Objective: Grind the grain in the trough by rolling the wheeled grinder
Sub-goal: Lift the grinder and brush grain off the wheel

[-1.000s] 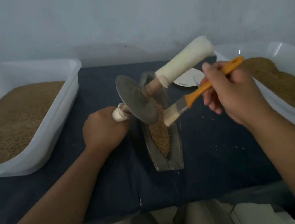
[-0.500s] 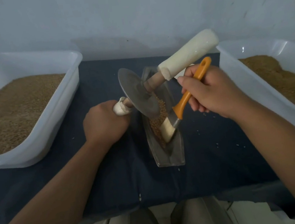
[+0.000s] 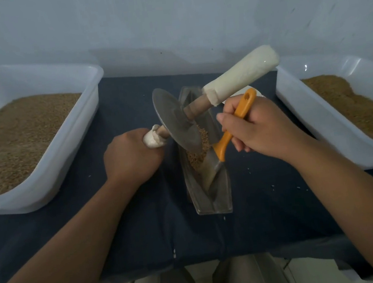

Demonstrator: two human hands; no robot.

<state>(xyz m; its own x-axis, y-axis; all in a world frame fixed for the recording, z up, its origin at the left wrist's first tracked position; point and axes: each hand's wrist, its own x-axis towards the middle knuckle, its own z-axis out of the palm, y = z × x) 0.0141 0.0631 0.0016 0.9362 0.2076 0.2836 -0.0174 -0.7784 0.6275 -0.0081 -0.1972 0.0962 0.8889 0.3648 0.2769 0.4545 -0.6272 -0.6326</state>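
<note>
A person is tilting a wheeled grinder (image 3: pixel 174 124), a grey metal disc on a wooden axle with white cloth-wrapped handles, inside a narrow boat-shaped metal trough (image 3: pixel 220 198) that is sitting on a dark blue cloth-covered worktop (image 3: pixel 143 217). The left hand (image 3: pixel 133 157) is closing its grip tightly around the lower handle end, while the upper handle is pointing up and to the right with nothing holding it. The right hand (image 3: pixel 261 129) is wrapping its grip around a flat paintbrush with an orange plastic handle (image 3: pixel 233 130), and its pale bristles are pressing into the groove at the near edge of the brown grain (image 3: pixel 200 153), which is lying heaped beneath the disc's lower rim.

The step appears to be gathering loose grain back under the wheel. Doing it well probably means stroking gently along the groove toward the disc, so nothing is flicking over the sides, then taking both handles before rolling.

A left white plastic tub (image 3: pixel 65 161) and a right white plastic tub (image 3: pixel 318 111), both holding brown grain, are flanking the trough.
</note>
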